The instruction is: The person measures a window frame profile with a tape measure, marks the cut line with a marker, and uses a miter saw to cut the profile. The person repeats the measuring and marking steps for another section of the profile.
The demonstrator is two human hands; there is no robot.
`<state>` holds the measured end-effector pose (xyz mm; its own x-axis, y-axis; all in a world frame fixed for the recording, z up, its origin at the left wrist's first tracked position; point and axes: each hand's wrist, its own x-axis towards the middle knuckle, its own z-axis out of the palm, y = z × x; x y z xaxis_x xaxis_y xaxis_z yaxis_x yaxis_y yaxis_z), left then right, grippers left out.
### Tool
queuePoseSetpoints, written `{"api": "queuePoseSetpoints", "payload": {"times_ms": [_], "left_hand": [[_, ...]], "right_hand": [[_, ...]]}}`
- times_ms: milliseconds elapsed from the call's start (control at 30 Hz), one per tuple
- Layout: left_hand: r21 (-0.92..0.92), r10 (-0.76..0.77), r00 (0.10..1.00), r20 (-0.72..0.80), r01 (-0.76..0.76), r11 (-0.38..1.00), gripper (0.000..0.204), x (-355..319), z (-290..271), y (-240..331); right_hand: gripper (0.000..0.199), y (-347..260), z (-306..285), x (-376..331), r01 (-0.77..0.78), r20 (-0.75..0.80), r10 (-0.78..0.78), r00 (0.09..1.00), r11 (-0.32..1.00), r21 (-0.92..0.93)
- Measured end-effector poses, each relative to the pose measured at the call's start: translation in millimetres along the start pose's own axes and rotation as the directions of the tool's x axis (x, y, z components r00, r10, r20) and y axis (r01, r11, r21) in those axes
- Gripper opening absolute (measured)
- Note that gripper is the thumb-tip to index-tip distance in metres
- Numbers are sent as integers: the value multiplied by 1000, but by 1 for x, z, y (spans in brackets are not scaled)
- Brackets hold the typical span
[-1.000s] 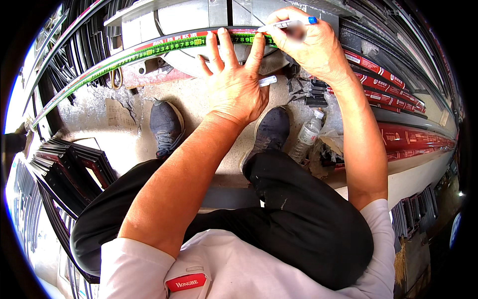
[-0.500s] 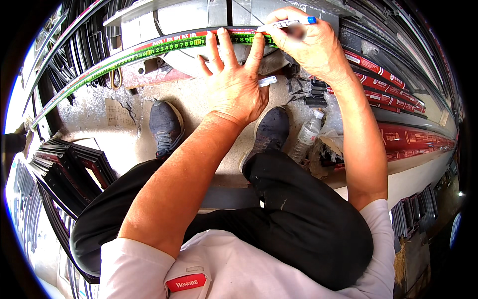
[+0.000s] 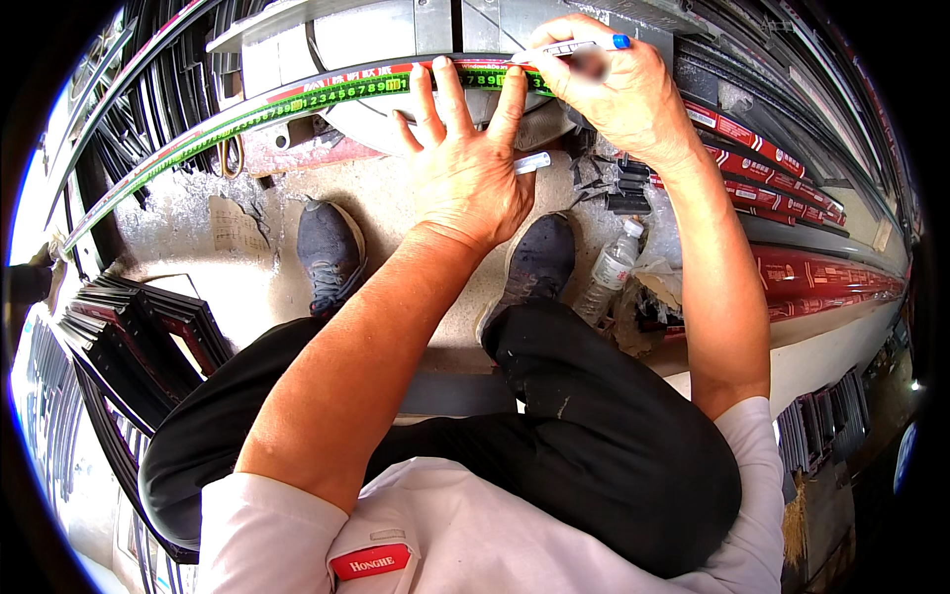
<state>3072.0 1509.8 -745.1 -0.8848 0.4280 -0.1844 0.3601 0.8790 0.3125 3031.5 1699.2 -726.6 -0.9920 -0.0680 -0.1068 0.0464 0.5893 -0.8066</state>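
Note:
A long bar with a red printed strip (image 3: 348, 78) runs across in front of me, and a green tape measure (image 3: 341, 93) lies along its near side. My left hand (image 3: 460, 168) is spread over them, its fingertips pressing down on the tape and bar. A clear pen cap (image 3: 532, 162) sticks out beside that palm, apparently tucked in by the hidden thumb. My right hand (image 3: 618, 94) pinches a white pen (image 3: 569, 47) with a blue end. The pen's tip meets the bar just right of the left index finger.
Metal plates (image 3: 381, 30) lie behind the bar. Black profiles (image 3: 148, 322) are stacked at left, and red-wrapped profiles (image 3: 757, 188) at right. A plastic bottle (image 3: 611, 265) leans by my right shoe (image 3: 542, 255). My left shoe (image 3: 331, 252) rests on the floor.
The pen's tip has shifted very slightly to the left along the bar. Both hands otherwise keep their places.

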Motion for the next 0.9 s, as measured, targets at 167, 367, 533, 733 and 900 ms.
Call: {"api": "queuePoseSetpoints", "payload": {"times_ms": [167,367,533,733,900], "left_hand": [[17,-1,1000,11,1,1000,93,-1,0,-1],[16,-6,1000,12,6,1000,92,0,-1,0],[-6,-5,1000,-3,5,1000,90,0,0,0],[4,-8,1000,-27,8,1000,88,-1,3,-3],[-3,13,999,-30,-13,1000,88,0,3,1]], "right_hand": [[14,1,2,1,-7,7,7,1000,999,37],[15,5,4,-2,12,-72,-3,997,992,125],[17,-2,-3,-20,89,-272,-2,962,948,306],[7,-27,-18,-70,78,-343,114,933,864,498],[8,-20,-3,-106,-105,-237,254,938,858,503]]}}
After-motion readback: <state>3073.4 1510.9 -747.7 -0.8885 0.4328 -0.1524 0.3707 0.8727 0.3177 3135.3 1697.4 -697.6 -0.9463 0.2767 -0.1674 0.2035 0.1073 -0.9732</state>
